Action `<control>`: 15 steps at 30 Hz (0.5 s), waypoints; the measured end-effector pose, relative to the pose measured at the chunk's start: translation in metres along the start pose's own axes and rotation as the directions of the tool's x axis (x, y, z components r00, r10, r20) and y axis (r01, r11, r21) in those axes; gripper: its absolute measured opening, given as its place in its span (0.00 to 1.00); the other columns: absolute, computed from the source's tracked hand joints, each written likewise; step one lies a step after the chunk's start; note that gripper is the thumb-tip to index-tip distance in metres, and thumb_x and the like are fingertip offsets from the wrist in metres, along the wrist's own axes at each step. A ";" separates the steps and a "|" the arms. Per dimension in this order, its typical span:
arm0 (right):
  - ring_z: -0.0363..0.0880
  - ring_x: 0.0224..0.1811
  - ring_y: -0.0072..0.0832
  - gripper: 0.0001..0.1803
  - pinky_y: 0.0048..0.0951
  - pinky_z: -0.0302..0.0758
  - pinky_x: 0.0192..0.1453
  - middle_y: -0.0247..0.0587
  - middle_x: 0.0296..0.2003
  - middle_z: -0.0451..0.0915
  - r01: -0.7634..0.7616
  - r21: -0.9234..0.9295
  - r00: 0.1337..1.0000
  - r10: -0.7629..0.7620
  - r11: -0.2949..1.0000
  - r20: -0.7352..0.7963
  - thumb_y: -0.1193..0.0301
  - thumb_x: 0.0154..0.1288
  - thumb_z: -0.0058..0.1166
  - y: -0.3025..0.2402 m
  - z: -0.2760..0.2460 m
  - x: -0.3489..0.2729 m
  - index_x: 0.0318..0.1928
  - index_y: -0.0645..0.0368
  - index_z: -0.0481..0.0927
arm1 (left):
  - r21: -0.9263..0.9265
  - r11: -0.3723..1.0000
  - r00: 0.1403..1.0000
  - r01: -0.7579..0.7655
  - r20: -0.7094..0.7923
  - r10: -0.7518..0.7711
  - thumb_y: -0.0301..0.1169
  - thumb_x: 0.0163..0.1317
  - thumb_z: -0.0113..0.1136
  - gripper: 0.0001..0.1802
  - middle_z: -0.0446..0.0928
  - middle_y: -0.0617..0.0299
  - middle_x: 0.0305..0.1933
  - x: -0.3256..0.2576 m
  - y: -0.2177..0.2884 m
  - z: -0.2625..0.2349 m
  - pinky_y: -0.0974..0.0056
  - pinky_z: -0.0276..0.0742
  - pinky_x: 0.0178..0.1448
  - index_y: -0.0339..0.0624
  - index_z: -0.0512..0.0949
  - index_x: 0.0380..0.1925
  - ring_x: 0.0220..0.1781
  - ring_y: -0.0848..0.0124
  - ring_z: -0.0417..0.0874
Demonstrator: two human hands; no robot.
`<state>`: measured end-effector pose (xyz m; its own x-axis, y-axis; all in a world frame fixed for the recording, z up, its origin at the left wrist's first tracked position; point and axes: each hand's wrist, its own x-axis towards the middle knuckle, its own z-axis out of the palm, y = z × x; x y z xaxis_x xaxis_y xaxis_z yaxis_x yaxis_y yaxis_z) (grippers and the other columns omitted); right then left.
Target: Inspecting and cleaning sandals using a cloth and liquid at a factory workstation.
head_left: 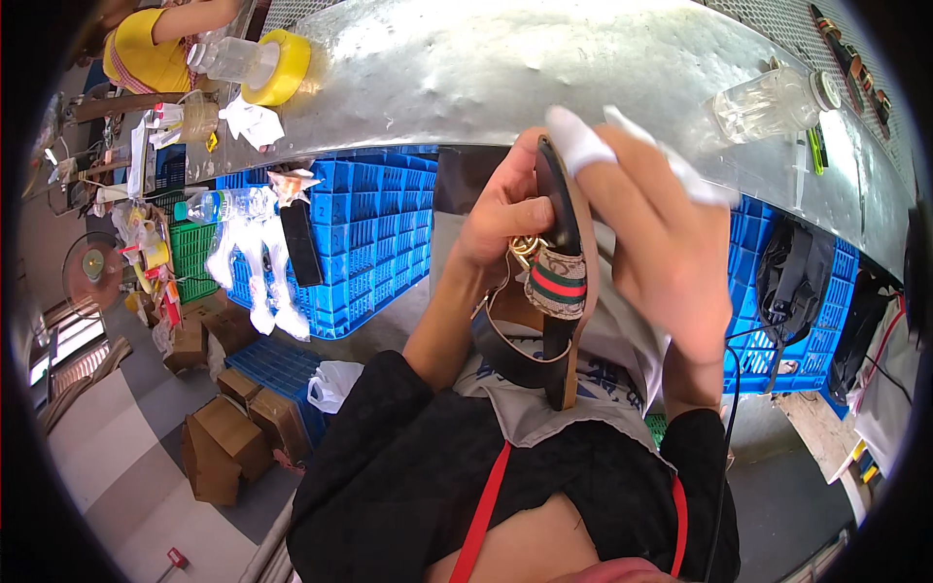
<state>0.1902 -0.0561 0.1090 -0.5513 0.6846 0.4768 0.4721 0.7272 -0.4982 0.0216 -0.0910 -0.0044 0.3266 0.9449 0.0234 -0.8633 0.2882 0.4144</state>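
Observation:
A black sandal (563, 219) stands on edge in front of my chest, its toe up and its tan sole side turned to the right. Across it runs a patterned strap (556, 288) with a green and red stripe; a gold ring buckle (526, 250) and a black ankle strap hang from its left side. My left hand (494, 219) is closed around the toe part, thumb on the insole. White covers wrap fingertips of my right hand (656, 228), which is somewhat blurred. Its fingers are stretched out and apart, one tip against the sole's edge near the toe.
Beyond my hands lies a metal worktable (466, 73). On it are a clear bottle (768, 105), a yellow tape roll (282, 68) and a syringe (800, 170). Blue crates (374, 233) stand below, with cardboard boxes (228, 437) at left. A person in yellow (146, 49) sits far left.

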 end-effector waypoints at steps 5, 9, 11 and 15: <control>0.84 0.39 0.43 0.30 0.34 0.81 0.38 0.46 0.45 0.82 0.044 0.099 0.995 -0.053 0.994 0.089 0.86 0.44 0.56 0.018 -0.010 0.010 0.54 0.61 0.82 | 0.021 1.000 0.998 0.014 0.068 -0.016 0.28 0.59 0.69 0.39 0.78 0.56 0.53 0.004 0.000 -0.008 0.62 0.80 0.57 0.42 0.60 0.68 0.53 0.67 0.82; 0.83 0.41 0.42 0.27 0.36 0.82 0.41 0.42 0.43 0.82 0.171 -0.059 0.985 -0.170 0.983 0.024 0.80 0.42 0.60 0.008 -0.003 -0.011 0.49 0.62 0.85 | 0.032 0.999 0.998 -0.028 -0.057 0.029 0.23 0.61 0.65 0.35 0.79 0.54 0.55 0.003 0.000 -0.011 0.61 0.81 0.58 0.46 0.62 0.67 0.55 0.65 0.83; 0.83 0.39 0.40 0.23 0.36 0.82 0.41 0.44 0.41 0.82 0.198 -0.129 0.980 -0.200 0.972 -0.001 0.76 0.43 0.64 0.003 0.002 -0.030 0.45 0.64 0.86 | 0.011 1.000 1.000 -0.015 -0.007 0.015 0.23 0.61 0.65 0.34 0.79 0.54 0.54 0.007 0.000 -0.014 0.61 0.81 0.57 0.45 0.62 0.66 0.54 0.65 0.83; 0.85 0.37 0.45 0.23 0.38 0.83 0.42 0.48 0.39 0.83 0.070 -0.061 0.996 -0.073 0.996 -0.055 0.79 0.47 0.63 -0.008 0.008 -0.053 0.48 0.68 0.84 | 0.017 1.000 0.999 -0.002 -0.037 0.003 0.26 0.61 0.66 0.29 0.77 0.54 0.42 0.013 0.003 0.008 0.65 0.81 0.46 0.43 0.64 0.60 0.43 0.67 0.83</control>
<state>0.2097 -0.0984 0.0820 -0.5459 0.6310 0.5511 0.4737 0.7751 -0.4182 0.0267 -0.0792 0.0041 0.3097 0.9508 -0.0092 -0.8574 0.2834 0.4297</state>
